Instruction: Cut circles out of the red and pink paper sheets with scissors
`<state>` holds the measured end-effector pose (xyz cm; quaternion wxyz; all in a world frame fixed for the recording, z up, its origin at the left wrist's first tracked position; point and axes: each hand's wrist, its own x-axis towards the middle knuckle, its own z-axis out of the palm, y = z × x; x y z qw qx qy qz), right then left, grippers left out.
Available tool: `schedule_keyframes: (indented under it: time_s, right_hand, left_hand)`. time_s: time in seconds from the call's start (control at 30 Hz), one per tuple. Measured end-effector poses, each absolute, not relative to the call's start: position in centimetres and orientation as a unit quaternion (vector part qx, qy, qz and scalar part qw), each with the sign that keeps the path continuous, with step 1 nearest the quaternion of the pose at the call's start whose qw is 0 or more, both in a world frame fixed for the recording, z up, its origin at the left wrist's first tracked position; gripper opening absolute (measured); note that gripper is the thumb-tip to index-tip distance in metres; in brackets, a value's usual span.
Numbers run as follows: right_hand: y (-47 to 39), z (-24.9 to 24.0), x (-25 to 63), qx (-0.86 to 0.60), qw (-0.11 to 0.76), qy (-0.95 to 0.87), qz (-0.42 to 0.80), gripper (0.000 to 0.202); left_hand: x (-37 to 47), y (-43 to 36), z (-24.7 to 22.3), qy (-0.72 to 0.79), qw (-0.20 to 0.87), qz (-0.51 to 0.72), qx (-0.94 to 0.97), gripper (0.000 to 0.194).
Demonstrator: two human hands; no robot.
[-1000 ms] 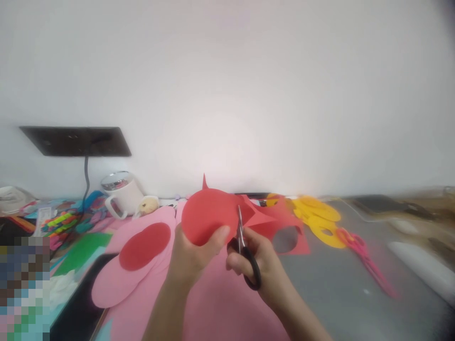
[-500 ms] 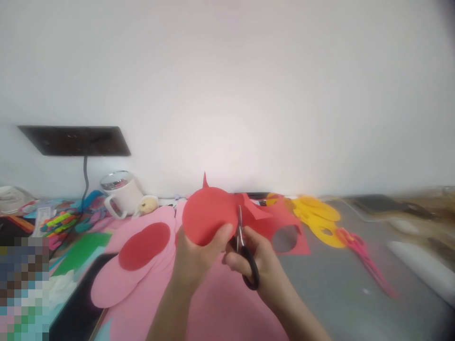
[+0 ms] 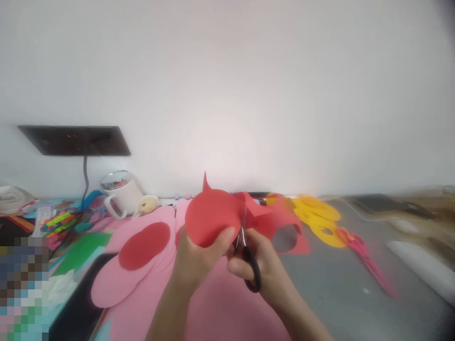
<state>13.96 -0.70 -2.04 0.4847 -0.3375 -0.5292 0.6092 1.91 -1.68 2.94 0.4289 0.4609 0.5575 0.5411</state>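
My left hand [image 3: 199, 258] grips a piece of red paper [image 3: 213, 215], thumb on its face and the fingers hidden behind. The paper has a rounded outline, with a thin pointed sliver rising at its upper left. In my right hand [image 3: 261, 258] is a pair of black-handled scissors [image 3: 251, 265], its blades pointing up along the paper's right edge. A curled red strip hangs to the right of the blades. Left of my hands, red paper ovals [image 3: 144, 246] lie on pink paper circles [image 3: 113, 284].
To the right lie a red sheet with a round hole [image 3: 302, 244], yellow paper pieces [image 3: 320, 213] and pink scissors [image 3: 369, 263]. A white mug [image 3: 130, 196] stands at the back left beside colourful craft items. Pink paper [image 3: 231, 312] covers the table under my hands.
The scissors and my right hand have shifted slightly right and down. The red paper has turned a little and moved right, and the cut strip beside the blades has changed its bend.
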Motion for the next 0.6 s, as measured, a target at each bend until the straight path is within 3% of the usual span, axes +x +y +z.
schedule_keyframes:
  time_s: [0.6]
  right_hand:
    - [-0.88, -2.24, 13.95, -0.379, 0.459, -0.521, 0.612, 0.046]
  left_hand:
    - [1.26, -1.33, 2.30, 0.567, 0.427, 0.535, 0.457, 0.014]
